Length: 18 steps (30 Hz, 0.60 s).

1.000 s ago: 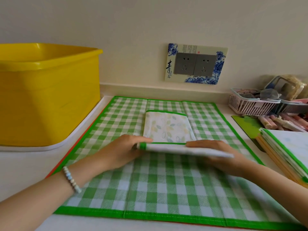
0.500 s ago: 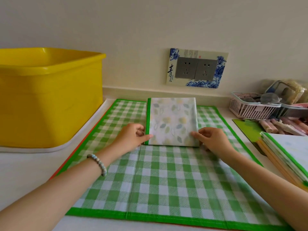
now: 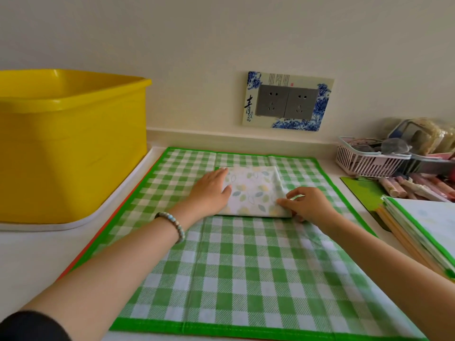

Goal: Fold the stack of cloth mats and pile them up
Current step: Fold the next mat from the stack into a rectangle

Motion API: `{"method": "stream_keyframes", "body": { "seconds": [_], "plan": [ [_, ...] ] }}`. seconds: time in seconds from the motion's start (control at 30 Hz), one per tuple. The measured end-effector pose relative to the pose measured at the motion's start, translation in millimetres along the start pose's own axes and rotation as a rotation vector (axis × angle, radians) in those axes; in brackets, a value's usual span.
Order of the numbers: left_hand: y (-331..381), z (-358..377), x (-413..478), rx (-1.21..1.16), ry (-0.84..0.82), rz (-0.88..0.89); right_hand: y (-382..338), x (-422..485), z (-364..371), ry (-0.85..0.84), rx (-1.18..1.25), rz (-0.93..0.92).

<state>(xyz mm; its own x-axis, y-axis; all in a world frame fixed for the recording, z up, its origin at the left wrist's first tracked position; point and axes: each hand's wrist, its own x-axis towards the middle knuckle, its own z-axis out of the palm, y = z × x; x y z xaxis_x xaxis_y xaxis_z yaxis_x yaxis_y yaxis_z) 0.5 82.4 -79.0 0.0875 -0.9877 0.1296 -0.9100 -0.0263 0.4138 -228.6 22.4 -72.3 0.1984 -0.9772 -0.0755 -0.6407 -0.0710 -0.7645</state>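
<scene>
Left hand [image 3: 211,190] flat, fingers [image 3: 218,174] splayed, pressing folded leaf-print mat [image 3: 253,193] at its 9 o'clock edge. Right hand [image 3: 307,205] fingers pinch its 4 o'clock corner. Mat lies on green checked cloth [image 3: 234,267], on the counter [image 3: 29,254]. Socket plate [image 3: 286,100], 12 o'clock, reads "青".

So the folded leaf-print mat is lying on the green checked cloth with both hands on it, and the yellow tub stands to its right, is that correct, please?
Not quite: in the head view the yellow tub stands to the left. The rest holds: the folded leaf-print mat lies on the green checked cloth, with the left hand and right hand on it.
</scene>
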Motion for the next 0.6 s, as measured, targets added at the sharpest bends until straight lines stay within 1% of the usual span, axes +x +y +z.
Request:
{"method": "stream_keyframes", "body": {
  "seconds": [0.07,0.1,0.23,0.3,0.33,0.4,0.5,0.6],
  "plan": [
    [-2.7,7.9,3.8,-0.033,-0.051,-0.023,-2.1,-4.3,0.5,0.018,0.019,-0.003],
    [-4.7,12.1,4.6,-0.014,-0.076,-0.031,-3.1,-6.7,2.0,0.044,-0.012,-0.038],
    [-9.6,21.1,9.6,0.104,-0.132,-0.030,-18.9,-12.4,24.3,0.170,-0.299,-0.354],
    [-9.3,21.3,12.4,0.139,-0.148,-0.041,-37.2,-5.9,41.6,0.151,-0.384,-0.473],
    [-8.7,21.4,13.1,0.159,-0.148,-0.044,-46.3,0.2,50.7,0.120,-0.433,-0.499],
    [-7.1,22.5,13.8,0.195,-0.143,-0.047,-60.0,14.3,67.8,0.030,-0.531,-0.487],
    [-8.1,24.2,13.4,0.219,-0.123,-0.038,-60.8,30.9,88.8,-0.095,-0.655,-0.398],
    [-11.2,23.8,13.4,0.205,-0.118,-0.017,-48.6,37.8,96.4,-0.125,-0.660,-0.402]
  ]
}}
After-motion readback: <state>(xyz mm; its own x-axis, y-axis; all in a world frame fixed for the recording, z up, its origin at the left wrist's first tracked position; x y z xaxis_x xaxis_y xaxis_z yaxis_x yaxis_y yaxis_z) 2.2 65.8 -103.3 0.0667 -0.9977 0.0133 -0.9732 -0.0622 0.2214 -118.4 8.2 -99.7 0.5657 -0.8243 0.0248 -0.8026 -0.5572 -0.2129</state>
